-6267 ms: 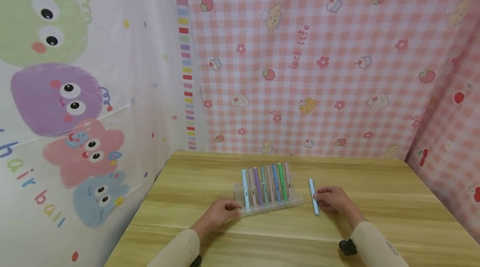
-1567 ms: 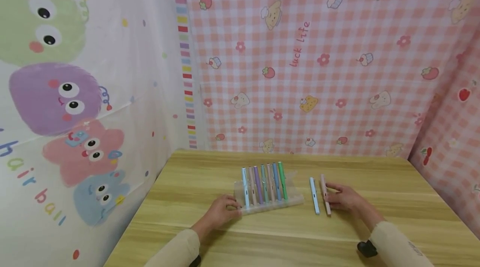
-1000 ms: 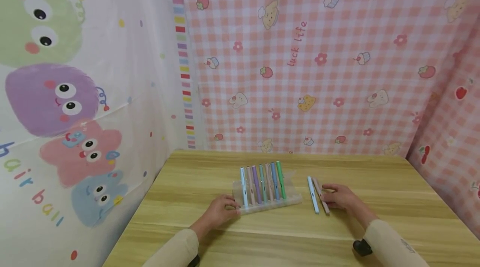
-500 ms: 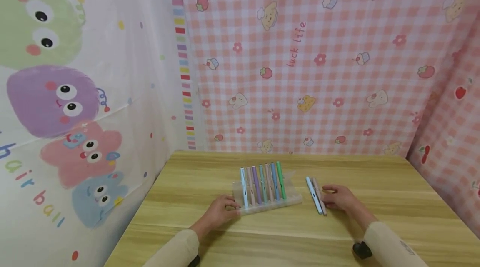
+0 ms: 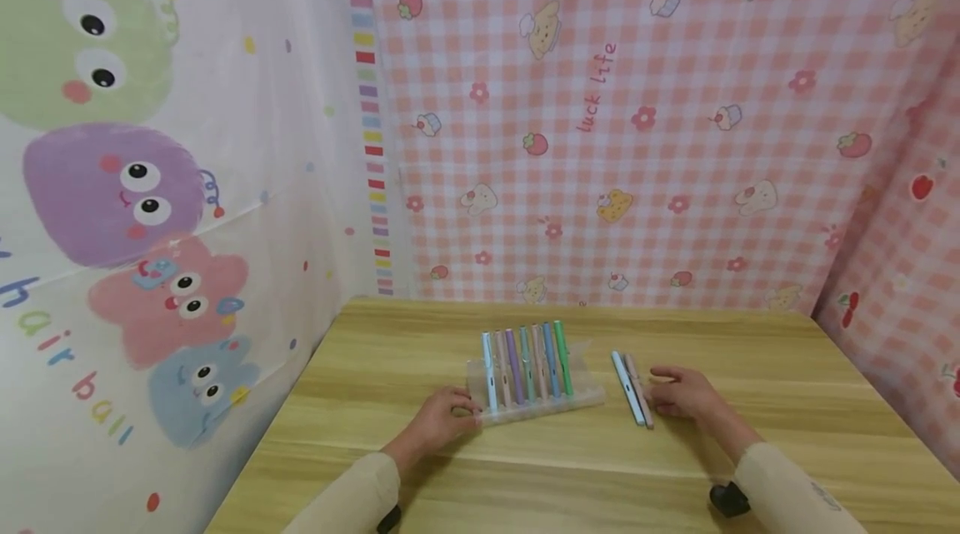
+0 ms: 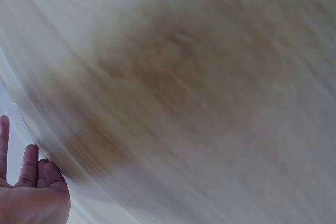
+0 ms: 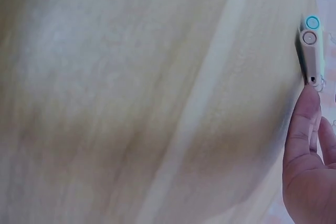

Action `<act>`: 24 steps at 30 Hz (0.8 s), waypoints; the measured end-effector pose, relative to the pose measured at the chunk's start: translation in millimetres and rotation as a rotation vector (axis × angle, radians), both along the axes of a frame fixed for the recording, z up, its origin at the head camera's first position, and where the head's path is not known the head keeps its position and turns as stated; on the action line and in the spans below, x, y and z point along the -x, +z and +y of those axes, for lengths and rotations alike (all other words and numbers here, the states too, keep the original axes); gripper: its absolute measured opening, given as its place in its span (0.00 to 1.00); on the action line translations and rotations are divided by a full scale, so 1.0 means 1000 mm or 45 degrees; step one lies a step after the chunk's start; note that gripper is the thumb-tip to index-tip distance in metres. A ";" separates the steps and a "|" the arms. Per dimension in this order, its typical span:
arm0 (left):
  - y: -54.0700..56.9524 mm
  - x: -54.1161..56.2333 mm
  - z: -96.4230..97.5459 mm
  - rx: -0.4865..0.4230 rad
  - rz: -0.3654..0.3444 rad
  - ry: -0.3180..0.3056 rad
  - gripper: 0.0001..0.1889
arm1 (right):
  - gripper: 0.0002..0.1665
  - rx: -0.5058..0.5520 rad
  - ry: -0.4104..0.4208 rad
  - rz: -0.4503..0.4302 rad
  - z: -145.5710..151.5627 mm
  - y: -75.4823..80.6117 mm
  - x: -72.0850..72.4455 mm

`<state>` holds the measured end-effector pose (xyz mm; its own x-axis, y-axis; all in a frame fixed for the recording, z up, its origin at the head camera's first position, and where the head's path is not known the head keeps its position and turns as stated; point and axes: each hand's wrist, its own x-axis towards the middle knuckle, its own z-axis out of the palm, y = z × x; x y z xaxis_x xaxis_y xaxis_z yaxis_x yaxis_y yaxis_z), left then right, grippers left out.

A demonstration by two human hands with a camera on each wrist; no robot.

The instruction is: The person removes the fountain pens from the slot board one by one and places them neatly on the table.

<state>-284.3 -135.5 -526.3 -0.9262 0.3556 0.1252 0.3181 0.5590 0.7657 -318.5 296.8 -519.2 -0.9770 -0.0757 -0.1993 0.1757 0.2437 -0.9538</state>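
A clear plastic pen case [image 5: 542, 411] leans open on the table, holding a row of several capped pens: light blue, pinkish, purple, teal, blue and green. My left hand [image 5: 438, 423] pinches its lower left corner between thumb and fingers. To the right of the case, a light blue pen [image 5: 628, 389] and a dusty pink pen [image 5: 640, 392] lie side by side, tilted alike. My right hand [image 5: 686, 396] is at the pink pen's right side, fingers loosely extended and thumb near the barrel. The right wrist view shows a fingertip right at the pink pen [image 7: 312, 56].
The wooden table [image 5: 495, 484] runs back to a pink checked cloth [image 5: 675, 167]. A white cloth with cartoon figures [image 5: 300, 209] hangs along the left side, and another pink cloth [image 5: 907, 292] along the right. Black bands [image 5: 729, 500] sit on the wrists.
The dusty pink pen has left the case's right end and now lies against the light blue pen, which has tilted. The right hand has eased slightly rightward; the left hand stays put.
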 end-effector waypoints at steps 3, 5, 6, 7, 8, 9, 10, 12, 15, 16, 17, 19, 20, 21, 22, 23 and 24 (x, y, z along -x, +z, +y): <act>0.001 0.001 0.001 -0.004 0.000 -0.004 0.08 | 0.36 0.003 -0.014 0.017 0.001 0.007 -0.001; 0.001 0.001 0.002 -0.004 -0.006 -0.003 0.08 | 0.36 0.009 -0.032 0.029 0.000 0.011 -0.003; 0.001 0.001 0.002 -0.003 -0.006 -0.001 0.08 | 0.36 0.017 -0.034 0.042 -0.002 0.013 -0.003; 0.001 0.001 0.002 -0.004 -0.012 0.000 0.08 | 0.35 0.020 -0.034 0.057 -0.003 0.015 -0.004; 0.001 0.000 0.001 -0.006 -0.016 0.002 0.07 | 0.35 0.025 -0.032 0.073 -0.005 0.017 -0.005; 0.001 0.000 0.001 -0.010 -0.018 0.004 0.07 | 0.34 0.027 -0.032 0.086 -0.007 0.019 -0.005; 0.001 0.000 0.001 -0.012 -0.021 0.005 0.07 | 0.33 0.027 -0.042 0.096 -0.009 0.020 -0.006; 0.001 0.000 0.001 -0.016 -0.011 0.005 0.07 | 0.33 0.019 -0.044 0.118 -0.013 0.024 -0.006; 0.001 -0.001 0.001 -0.017 -0.004 0.006 0.08 | 0.32 0.040 -0.068 0.125 -0.018 0.027 -0.005; 0.001 -0.001 0.001 -0.014 -0.004 0.008 0.08 | 0.32 0.047 -0.076 0.123 -0.020 0.028 -0.004; 0.002 -0.002 0.001 -0.016 -0.006 0.009 0.08 | 0.32 0.052 -0.081 0.119 -0.021 0.029 -0.004; 0.002 -0.003 0.001 -0.017 -0.016 0.016 0.08 | 0.32 0.069 -0.090 0.114 -0.024 0.031 -0.003; 0.003 -0.003 0.001 -0.021 -0.022 0.020 0.08 | 0.32 0.071 -0.093 0.112 -0.025 0.032 -0.002; 0.003 -0.003 0.001 -0.022 -0.027 0.024 0.07 | 0.31 0.066 -0.094 0.112 -0.026 0.033 -0.002; 0.003 -0.003 0.001 -0.024 -0.033 0.026 0.07 | 0.31 0.065 -0.094 0.111 -0.027 0.034 -0.001; 0.004 -0.002 0.001 -0.025 -0.035 0.027 0.07 | 0.31 0.062 -0.083 0.116 -0.028 0.036 -0.001; 0.004 -0.002 0.002 -0.027 -0.037 0.027 0.07 | 0.31 0.065 -0.080 0.121 -0.028 0.037 0.000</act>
